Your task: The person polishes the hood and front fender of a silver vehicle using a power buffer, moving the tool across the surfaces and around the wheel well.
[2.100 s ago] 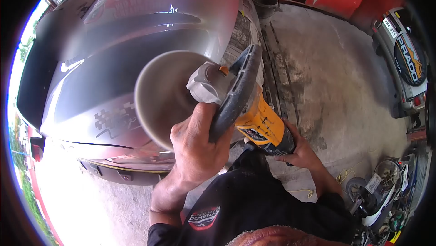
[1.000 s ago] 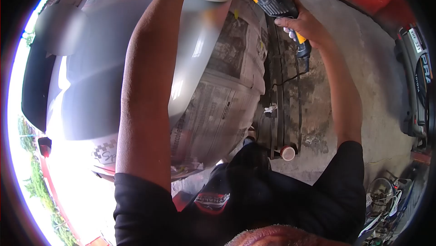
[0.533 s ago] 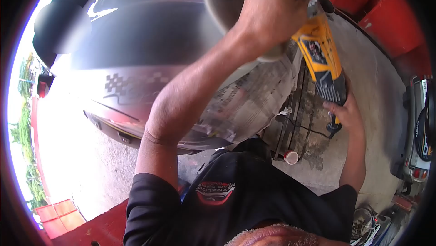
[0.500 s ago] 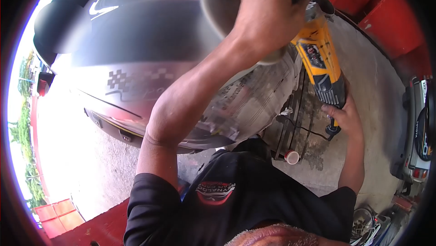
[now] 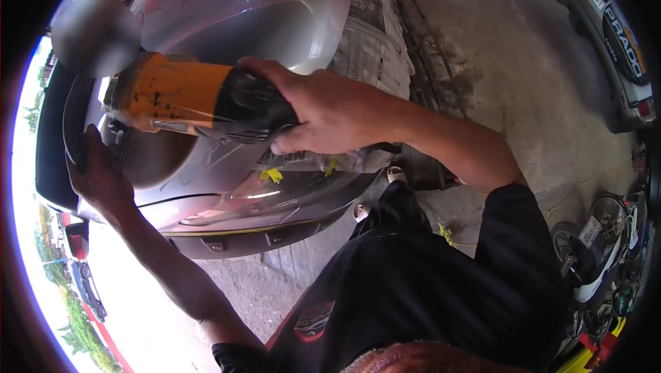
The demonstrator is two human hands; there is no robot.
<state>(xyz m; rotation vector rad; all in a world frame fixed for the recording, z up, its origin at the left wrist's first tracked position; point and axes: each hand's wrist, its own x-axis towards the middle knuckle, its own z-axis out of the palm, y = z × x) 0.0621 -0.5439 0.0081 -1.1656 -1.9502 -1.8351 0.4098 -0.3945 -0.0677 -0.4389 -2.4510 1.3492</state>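
A yellow-and-black power polisher (image 5: 172,90) lies across the left part of a silver-grey car body (image 5: 296,35). My left hand (image 5: 103,177) is wrapped round its black loop handle (image 5: 74,121) at the head end. Around the black rear body of the tool, my right hand (image 5: 330,111) is closed. Below the tool's head shows a brownish round pad (image 5: 155,159), seemingly against the panel; their exact contact is hidden. Newspaper masking (image 5: 368,56) covers the car's section to the right, and yellow tape pieces (image 5: 272,175) stick near the lamp area.
Dark metal rails (image 5: 423,49) lie on the concrete floor (image 5: 509,63) beside the car. A vehicle with a Prado spare-wheel cover (image 5: 623,42) stands at far right, a motorcycle (image 5: 592,242) below it. A blurred dark round shape (image 5: 96,35) is at upper left.
The polisher has moved from the masked side leftward across the car body and swung to lie roughly crosswise. Both hands went with it, still gripping. The view has shifted too.
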